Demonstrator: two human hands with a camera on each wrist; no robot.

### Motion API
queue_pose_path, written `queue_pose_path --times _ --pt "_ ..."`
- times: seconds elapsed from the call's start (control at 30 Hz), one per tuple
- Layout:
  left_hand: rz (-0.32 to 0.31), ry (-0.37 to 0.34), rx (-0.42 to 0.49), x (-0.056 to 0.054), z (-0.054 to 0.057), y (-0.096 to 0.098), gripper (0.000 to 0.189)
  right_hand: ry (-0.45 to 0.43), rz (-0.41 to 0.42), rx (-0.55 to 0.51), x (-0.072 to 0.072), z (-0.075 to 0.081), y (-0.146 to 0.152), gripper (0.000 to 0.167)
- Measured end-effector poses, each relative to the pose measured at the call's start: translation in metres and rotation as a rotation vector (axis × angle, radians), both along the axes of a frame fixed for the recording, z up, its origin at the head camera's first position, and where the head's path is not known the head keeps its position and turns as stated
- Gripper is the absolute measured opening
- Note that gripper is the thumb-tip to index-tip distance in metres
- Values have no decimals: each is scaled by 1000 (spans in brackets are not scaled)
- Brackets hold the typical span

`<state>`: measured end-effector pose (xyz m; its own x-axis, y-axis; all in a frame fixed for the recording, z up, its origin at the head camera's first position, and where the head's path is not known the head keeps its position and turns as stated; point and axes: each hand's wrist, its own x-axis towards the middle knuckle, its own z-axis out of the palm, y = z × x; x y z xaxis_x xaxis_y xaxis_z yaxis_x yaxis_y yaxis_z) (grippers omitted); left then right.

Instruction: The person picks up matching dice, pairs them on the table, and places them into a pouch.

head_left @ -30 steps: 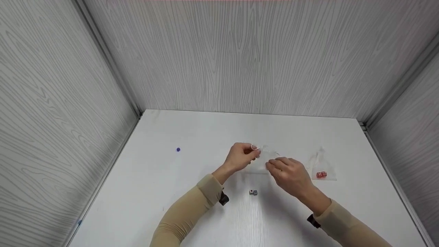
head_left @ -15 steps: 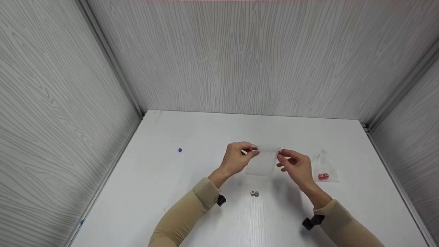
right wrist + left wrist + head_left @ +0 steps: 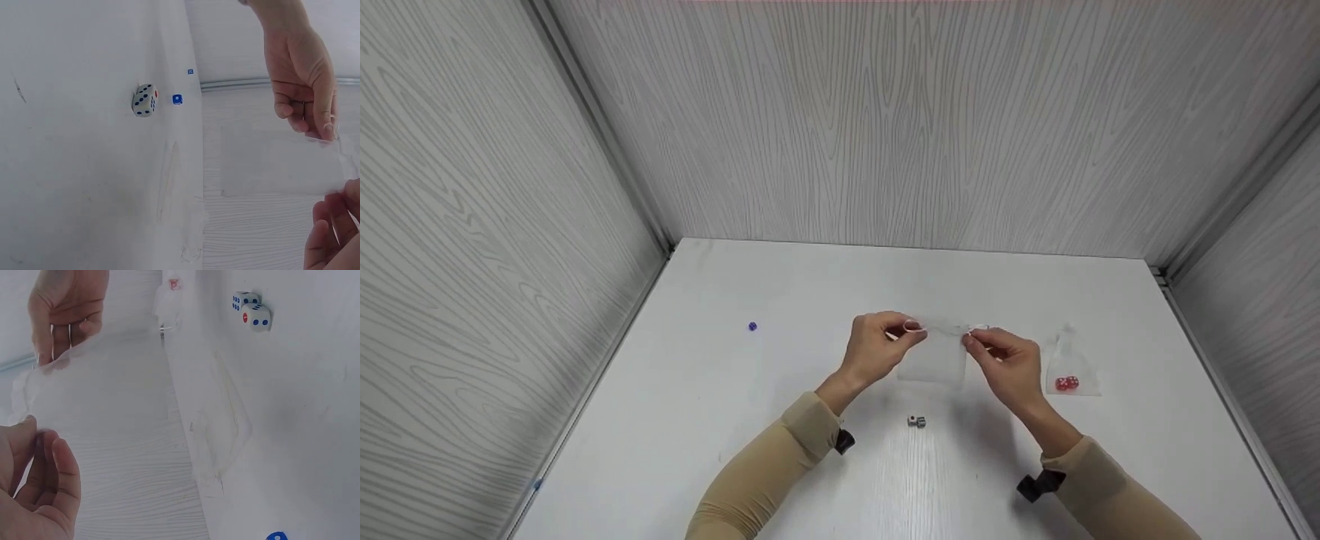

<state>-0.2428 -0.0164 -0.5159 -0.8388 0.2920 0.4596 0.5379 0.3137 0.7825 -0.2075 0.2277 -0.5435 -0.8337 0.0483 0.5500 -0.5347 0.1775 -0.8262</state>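
A small flat bag of thin, see-through white fabric [image 3: 932, 361] is at the centre right of the head view, stretched between the two hands of a person. The left hand [image 3: 877, 343] pinches its upper left corner between thumb and fingers, and the right hand [image 3: 1011, 367] pinches its upper right corner in the same manner; both grips are narrow. A thin white cord [image 3: 978, 326] makes a loop beside the right fingertips.

Just below the bag, two white cube dice with coloured dots [image 3: 916, 421] lie close together on the white table [image 3: 810, 289]. To the right of the right hand there is a second see-through white bag [image 3: 1069, 360], with two red dice with white dots [image 3: 1066, 383] in its bottom. A small blue die [image 3: 752, 326] lies at the left of the frame, and the right wrist view shows another blue die [image 3: 178, 99] at its upper centre.
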Motion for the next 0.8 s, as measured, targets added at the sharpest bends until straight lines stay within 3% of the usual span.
queue_pose_path --times 0.33,0.6,0.8 --pt "2 15 22 2 -3 2 13 183 21 57 -6 4 2 15" --pt "-36 53 18 5 -6 13 12 224 36 88 -9 3 -11 21" --pt "-12 47 16 8 -9 21 12 245 7 95 -11 -2 -24 21"
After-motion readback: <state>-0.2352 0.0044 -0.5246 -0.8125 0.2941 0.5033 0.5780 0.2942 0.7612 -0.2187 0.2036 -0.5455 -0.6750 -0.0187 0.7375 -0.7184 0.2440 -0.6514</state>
